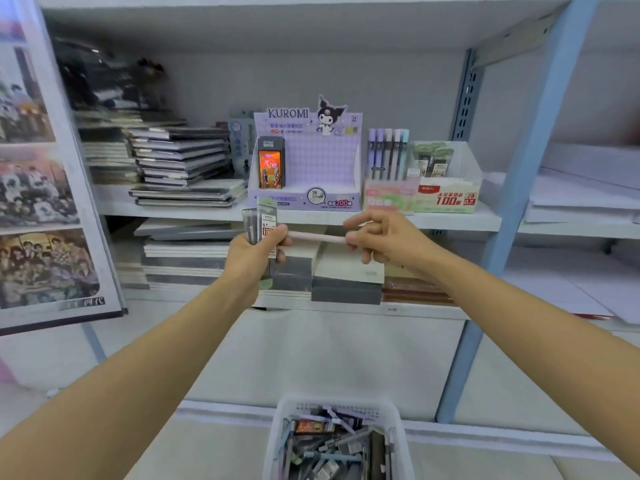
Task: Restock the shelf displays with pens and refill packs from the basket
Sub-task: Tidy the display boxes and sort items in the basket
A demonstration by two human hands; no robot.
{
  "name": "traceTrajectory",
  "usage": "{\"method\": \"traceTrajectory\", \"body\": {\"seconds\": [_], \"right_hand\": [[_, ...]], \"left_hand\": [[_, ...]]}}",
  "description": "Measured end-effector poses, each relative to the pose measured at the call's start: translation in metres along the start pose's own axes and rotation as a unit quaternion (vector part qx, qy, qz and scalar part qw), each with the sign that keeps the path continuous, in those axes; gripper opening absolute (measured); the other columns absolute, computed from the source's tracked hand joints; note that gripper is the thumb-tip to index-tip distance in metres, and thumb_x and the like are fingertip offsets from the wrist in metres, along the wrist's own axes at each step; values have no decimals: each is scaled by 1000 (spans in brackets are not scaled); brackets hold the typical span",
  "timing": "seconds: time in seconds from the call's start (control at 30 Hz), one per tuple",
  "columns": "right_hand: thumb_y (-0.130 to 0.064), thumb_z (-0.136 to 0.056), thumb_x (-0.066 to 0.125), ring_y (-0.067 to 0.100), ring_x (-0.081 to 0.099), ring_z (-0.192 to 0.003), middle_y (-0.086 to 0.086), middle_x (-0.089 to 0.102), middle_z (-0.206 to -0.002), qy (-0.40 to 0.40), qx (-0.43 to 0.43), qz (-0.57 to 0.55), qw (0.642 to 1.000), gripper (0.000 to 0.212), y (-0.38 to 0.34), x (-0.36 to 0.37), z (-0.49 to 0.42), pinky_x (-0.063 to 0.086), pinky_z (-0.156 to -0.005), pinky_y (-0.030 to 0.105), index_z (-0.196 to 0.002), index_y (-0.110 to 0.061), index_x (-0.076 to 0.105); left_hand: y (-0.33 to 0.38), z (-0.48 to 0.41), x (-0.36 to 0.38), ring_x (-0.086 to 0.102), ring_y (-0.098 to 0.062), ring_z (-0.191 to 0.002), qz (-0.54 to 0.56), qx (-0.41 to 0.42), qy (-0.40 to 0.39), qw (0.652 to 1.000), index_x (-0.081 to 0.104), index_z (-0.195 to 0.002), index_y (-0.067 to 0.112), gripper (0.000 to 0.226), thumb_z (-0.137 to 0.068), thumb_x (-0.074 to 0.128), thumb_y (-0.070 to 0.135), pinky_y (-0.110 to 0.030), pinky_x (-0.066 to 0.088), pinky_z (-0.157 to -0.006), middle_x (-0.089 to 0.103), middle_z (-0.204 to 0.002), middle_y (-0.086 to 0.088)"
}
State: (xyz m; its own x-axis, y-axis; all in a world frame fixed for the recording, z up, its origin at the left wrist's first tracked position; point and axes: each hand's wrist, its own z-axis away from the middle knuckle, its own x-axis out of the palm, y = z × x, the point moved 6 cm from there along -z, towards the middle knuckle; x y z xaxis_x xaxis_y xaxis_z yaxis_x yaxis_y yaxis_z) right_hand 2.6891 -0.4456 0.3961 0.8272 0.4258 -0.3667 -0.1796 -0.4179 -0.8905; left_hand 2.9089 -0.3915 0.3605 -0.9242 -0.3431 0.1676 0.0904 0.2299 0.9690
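Pink in colour, the pen (317, 236) lies level between the two hands, just in front of the shelf (450, 221) edge. The right hand (381, 240) pinches the pen's right end between thumb and fingertips. The left hand (258, 251) is curled round a small bundle of refill packs (265, 225), held upright, and its thumb meets the pen's left end.

On the shelf behind the hands stand three displays side by side:
- The purple display (304, 161) holds one orange pack (272, 164) in its left corner.
- The pink display (388, 197) holds a row of upright pens (388, 150).
- The green display (446, 197) holds a few carded packs (433, 161).

The white basket (337, 402) sits below the forearms at the bottom edge of the view. It contains a loose mix of pens and packs. Stacked notebooks (180, 157) lie to the left of the purple display.
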Motion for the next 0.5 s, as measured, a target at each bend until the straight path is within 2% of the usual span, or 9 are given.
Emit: {"method": "traceTrajectory", "body": {"seconds": [0.07, 0.13, 0.2, 0.3, 0.4, 0.5], "right_hand": [[-20, -83, 71, 10, 61, -60, 10, 74, -89, 50, -21, -87, 995, 23, -9, -21, -6, 41, -45, 15, -103, -9, 66], [-21, -79, 71, 12, 64, -65, 13, 74, -92, 90, -51, -176, 979, 27, -22, -39, -14, 46, -49, 15, -101, -5, 68], [-19, -79, 71, 16, 69, -73, 12, 74, -92, 120, -83, -218, 965, 25, -36, -53, -23, 51, -55, 17, -100, -4, 69], [-16, -83, 68, 21, 72, -82, 11, 74, -91, 178, -128, -196, 956, 18, -55, -79, -36, 58, -64, 22, -99, -7, 70], [-12, -95, 57, 21, 72, -79, 8, 73, -87, 239, -167, -149, 945, 10, -71, -114, -47, 59, -68, 24, -98, -8, 66], [-12, -97, 54, 16, 70, -74, 9, 69, -86, 306, -171, -83, 933, 8, -82, -152, -57, 58, -68, 24, -96, -10, 61]], "left_hand": [[15, -9, 10, 51, -9, -50, -13, 3, -18, 1000, 69, -94, 11, 17, -88, 70, 27, -22, 43, -53, 73, -77, 2], [28, -17, 24, 50, -9, -52, -20, 8, -41, 999, 71, -96, 11, 20, -88, 70, 29, -23, 40, -51, 74, -82, 0], [39, -23, 39, 50, -10, -53, -14, 13, -55, 998, 72, -96, 11, 20, -88, 70, 29, -23, 38, -51, 75, -85, -1], [51, -33, 62, 48, -10, -51, 4, 18, -83, 996, 67, -107, 7, 29, -88, 70, 29, -26, 38, -58, 75, -86, -4], [56, -47, 83, 49, -12, -50, 68, -37, -106, 991, 53, -124, 3, 47, -87, 71, 26, -24, 43, -54, 72, -79, -4], [60, -65, 99, 49, -12, -44, 122, -75, -129, 981, 60, -107, 9, 20, -90, 62, 20, -20, 43, -43, 62, -66, -2]]}}
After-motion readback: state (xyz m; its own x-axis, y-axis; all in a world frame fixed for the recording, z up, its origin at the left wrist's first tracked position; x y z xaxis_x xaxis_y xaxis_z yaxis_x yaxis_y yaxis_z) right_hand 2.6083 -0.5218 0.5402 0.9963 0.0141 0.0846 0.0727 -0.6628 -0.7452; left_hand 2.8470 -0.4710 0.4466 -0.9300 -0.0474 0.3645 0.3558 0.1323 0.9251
